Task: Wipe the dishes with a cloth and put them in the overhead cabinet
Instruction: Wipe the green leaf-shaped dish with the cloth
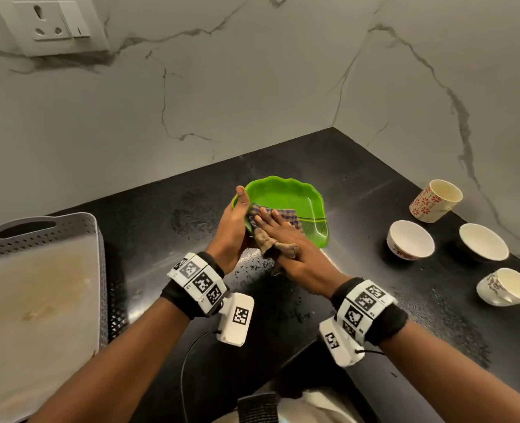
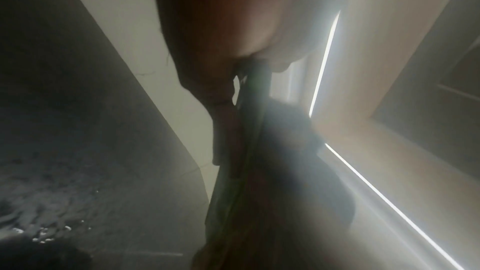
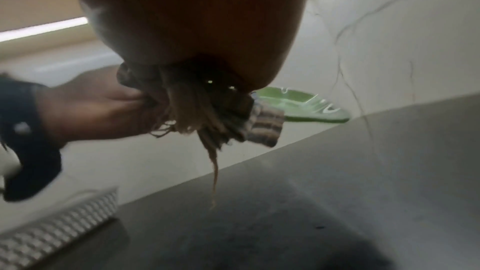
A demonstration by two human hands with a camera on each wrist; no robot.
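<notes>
The left hand grips the near-left rim of the green plate, thumb hooked over the edge, and holds it tilted above the black counter. The right hand lies with fingers spread flat, pressing the checked cloth onto the plate's inner face; the cloth's bunched tail passes under that palm and dangles.

The likely trouble is a slip. The counter is beaded with water, so the plate is probably wet too, and it is held by one edge only; a hard push from the wiping hand could twist it out of the left hand's hold and drop it onto the counter. The hanging tail could drag through the drops and carry water back onto the plate. Three bowls and a patterned cup stand well apart to the right, so they are at little risk. A grey tray sits to the left.

The overhead cabinet is not in view. The plate's underside and the left hand's fingers behind it are hidden. The left wrist view is hazy and dark, showing only the plate edge-on. The right wrist view is mostly palm and cloth, with a sliver of plate beyond.
</notes>
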